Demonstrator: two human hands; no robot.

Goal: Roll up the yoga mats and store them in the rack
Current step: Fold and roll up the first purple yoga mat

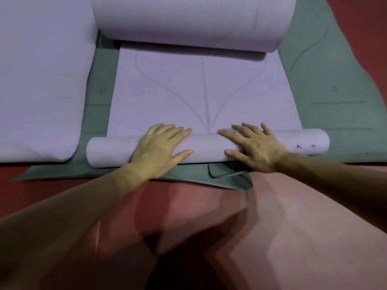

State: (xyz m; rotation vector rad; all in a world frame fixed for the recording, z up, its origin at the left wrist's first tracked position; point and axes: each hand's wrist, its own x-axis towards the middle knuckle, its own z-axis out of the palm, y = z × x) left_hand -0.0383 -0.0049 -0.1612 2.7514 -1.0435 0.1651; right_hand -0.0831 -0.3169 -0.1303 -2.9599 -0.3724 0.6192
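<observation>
left hand [160, 150] pressing flat, fingers spread, on lilac mat roll [206, 146] | right hand [256, 148] doing likewise, gripping nothing | roll lying at near end of lilac yoga mat [201, 91], over green mat [326, 80] on red floor [293, 206]

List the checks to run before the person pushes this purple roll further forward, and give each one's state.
1. Hands: the left hand and right hand press flat on the roll, fingers spread: ok.
2. Evenness: the roll looks uniform in thickness end to end: ok.
3. Path: the flat mat ahead lies smooth: ok.
4. Far end: a thick purple roll lies across it: not ok.
5. Underlay: the green mat has its near edge folded over close to the right hand: not ok.
6. Storage: the rack is out of view: cannot tell.
</observation>
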